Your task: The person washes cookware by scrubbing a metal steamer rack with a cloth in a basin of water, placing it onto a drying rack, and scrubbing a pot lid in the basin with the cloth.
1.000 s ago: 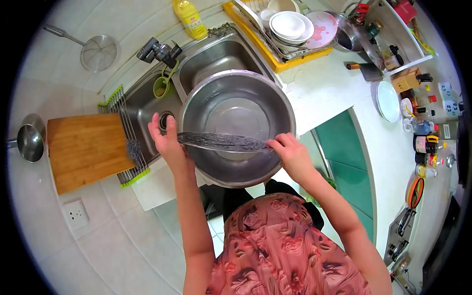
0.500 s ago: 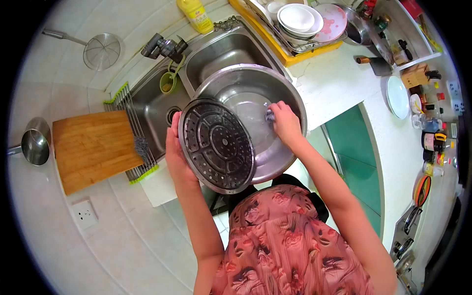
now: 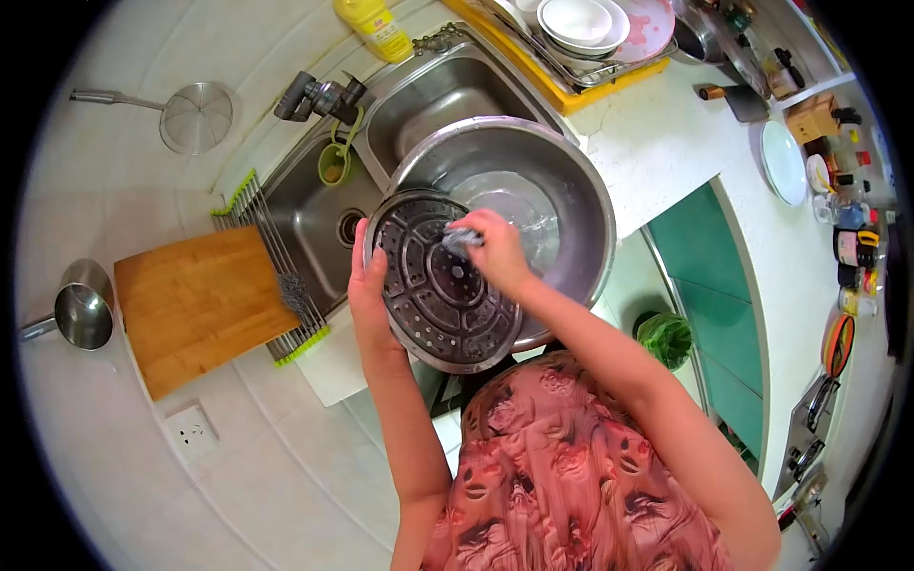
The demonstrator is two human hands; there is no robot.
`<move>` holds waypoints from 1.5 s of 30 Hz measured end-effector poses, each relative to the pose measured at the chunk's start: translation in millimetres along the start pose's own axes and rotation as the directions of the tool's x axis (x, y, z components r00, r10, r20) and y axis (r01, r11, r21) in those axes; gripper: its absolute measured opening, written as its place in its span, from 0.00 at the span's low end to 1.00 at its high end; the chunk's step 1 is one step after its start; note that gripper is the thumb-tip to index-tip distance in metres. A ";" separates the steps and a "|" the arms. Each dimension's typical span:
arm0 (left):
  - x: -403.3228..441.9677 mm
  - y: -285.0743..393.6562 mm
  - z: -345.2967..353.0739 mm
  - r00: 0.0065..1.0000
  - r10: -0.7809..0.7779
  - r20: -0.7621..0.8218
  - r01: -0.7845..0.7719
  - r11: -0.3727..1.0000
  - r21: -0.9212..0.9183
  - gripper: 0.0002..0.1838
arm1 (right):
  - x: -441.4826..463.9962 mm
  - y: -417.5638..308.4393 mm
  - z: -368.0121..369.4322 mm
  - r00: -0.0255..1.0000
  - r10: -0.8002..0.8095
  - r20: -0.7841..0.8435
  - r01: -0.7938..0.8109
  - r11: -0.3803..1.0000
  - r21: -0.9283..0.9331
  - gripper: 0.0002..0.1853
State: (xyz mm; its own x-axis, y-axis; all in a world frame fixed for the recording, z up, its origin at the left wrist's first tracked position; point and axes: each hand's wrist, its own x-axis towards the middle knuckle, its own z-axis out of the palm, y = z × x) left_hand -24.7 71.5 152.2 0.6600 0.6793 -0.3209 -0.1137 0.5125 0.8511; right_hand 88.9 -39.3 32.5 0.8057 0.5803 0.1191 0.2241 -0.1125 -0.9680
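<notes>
sink [image 3: 447, 107], wide basin [image 3: 587, 209] beyond perforated disc [image 3: 443, 287] — left hand [image 3: 369, 287] gripping its edge, right hand [image 3: 497, 252] clutching scrubber [image 3: 458, 239]

The perforated disc [image 3: 446, 303] is glossy metal, the scrubber [image 3: 460, 239] rough and wiry, the basin [image 3: 586, 228] smooth, shiny metal, the sink [image 3: 440, 100] satin metal, and the left cutting board [image 3: 205, 309] smooth wood.

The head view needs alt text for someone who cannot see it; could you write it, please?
A person's left hand holds a perforated metal disc partly over a metal basin, while the right hand holds a gray scrubber at the disc. Beyond is a double sink.
</notes>
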 end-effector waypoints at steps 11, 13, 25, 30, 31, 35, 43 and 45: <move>-0.6 -3.2 -7.1 0.996 0.027 0.089 -0.026 1.000 -0.010 0.35 | 12.6 -3.2 -6.3 0.979 -0.189 0.077 0.198 0.970 -0.139 0.19; 0.8 -5.1 -10.8 0.995 0.018 0.100 -0.013 0.999 -0.051 0.35 | 14.6 -8.3 -8.7 0.987 -0.116 0.107 0.129 0.984 -0.122 0.19; 7.4 -17.0 -32.9 0.994 0.008 0.106 0.012 0.983 -0.183 0.29 | 39.8 23.8 -41.6 0.996 -0.087 0.015 0.087 0.928 -0.363 0.15; 13.6 -18.8 -27.5 0.999 0.002 0.042 0.001 0.997 -0.077 0.28 | 24.8 63.4 -35.3 0.991 -0.001 -0.137 -0.065 0.877 -0.476 0.14; 14.5 -20.3 -29.5 0.999 -0.015 0.033 0.017 0.997 -0.075 0.29 | 26.3 68.3 -33.2 0.996 0.006 -0.085 -0.041 0.908 -0.416 0.14; 13.2 -12.9 -19.9 0.997 -0.067 0.029 0.069 0.995 -0.066 0.29 | 27.5 44.7 -33.6 0.982 0.190 0.019 -0.182 0.961 -0.209 0.14; 11.3 -15.0 -23.4 0.998 -0.044 0.044 0.048 0.995 -0.083 0.28 | 29.6 -5.1 -75.8 0.990 0.113 -0.078 -0.133 0.933 -0.335 0.17; 8.2 -9.1 -25.9 0.999 -0.007 0.050 0.009 0.999 -0.053 0.28 | 28.8 1.2 -86.9 0.999 -0.011 -0.053 -0.025 0.773 -0.633 0.21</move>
State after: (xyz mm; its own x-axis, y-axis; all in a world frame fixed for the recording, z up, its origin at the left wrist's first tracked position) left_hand -37.4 86.0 131.1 0.6973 0.6485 -0.3054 -0.1466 0.5460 0.8248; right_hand 160.1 -92.9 54.0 0.8313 0.5375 0.1416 0.5003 -0.6126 -0.6119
